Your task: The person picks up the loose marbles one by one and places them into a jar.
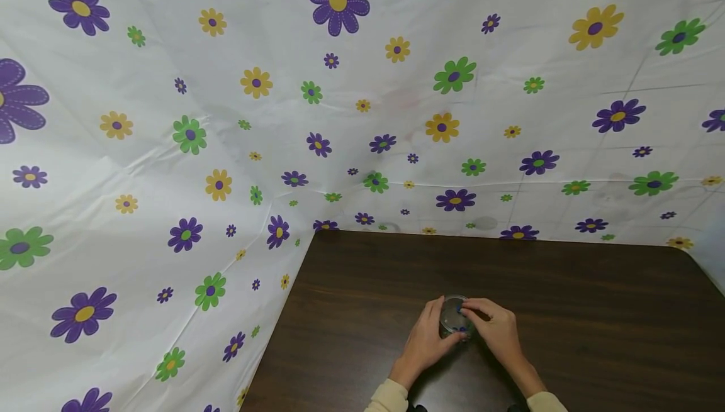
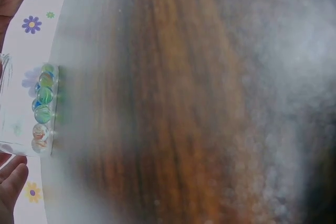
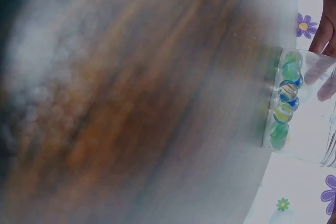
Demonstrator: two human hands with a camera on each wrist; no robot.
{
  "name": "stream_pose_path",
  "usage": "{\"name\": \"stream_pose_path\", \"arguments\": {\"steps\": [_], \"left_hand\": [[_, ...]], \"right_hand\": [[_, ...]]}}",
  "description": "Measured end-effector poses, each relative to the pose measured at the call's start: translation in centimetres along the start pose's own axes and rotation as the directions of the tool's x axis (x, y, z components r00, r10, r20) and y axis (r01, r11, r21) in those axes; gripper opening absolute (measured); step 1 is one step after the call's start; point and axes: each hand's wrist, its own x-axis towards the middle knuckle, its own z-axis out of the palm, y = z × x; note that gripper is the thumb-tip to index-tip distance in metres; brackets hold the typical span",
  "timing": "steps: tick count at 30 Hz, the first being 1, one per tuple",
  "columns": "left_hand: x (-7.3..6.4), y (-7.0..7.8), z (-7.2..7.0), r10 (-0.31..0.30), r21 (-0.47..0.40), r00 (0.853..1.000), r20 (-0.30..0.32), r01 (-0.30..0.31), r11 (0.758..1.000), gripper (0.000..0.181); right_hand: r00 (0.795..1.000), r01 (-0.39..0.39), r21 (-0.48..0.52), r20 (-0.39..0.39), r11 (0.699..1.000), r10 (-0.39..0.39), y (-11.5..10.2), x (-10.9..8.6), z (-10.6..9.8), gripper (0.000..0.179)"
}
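A clear jar stands on the dark wooden table. Several glass marbles, green, blue and orange-streaked, line its bottom; a green marble shows in the left wrist view and a striped marble in the right wrist view. My left hand grips the jar from the left, thumb on the near side, fingers on the far side. At the jar's top right, my right hand brings thumb and index tip together on a small blue thing, apparently a marble. Whether a lid covers the jar, I cannot tell.
The wood-grain table spreads to both sides of the jar. A white flower-patterned sheet hangs behind the table and along its left side.
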Motion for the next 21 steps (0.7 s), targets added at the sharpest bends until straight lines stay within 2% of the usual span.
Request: {"name": "stream_pose_path", "arguments": {"steps": [12, 21], "left_hand": [[0.10, -0.12, 0.23, -0.019, -0.016, 1.000, 0.006, 0.019, 1.000, 0.081], [0.16, -0.13, 0.51, 0.036, 0.032, 0.999, -0.018, -0.035, 0.999, 0.082]], "right_hand": [[1.000, 0.000, -0.002, 0.001, 1.000, 0.000, -0.11, 0.06, -0.07, 0.027], [1.000, -0.006, 0.000, -0.013, 1.000, 0.006, 0.03, 0.14, -0.18, 0.026]]}}
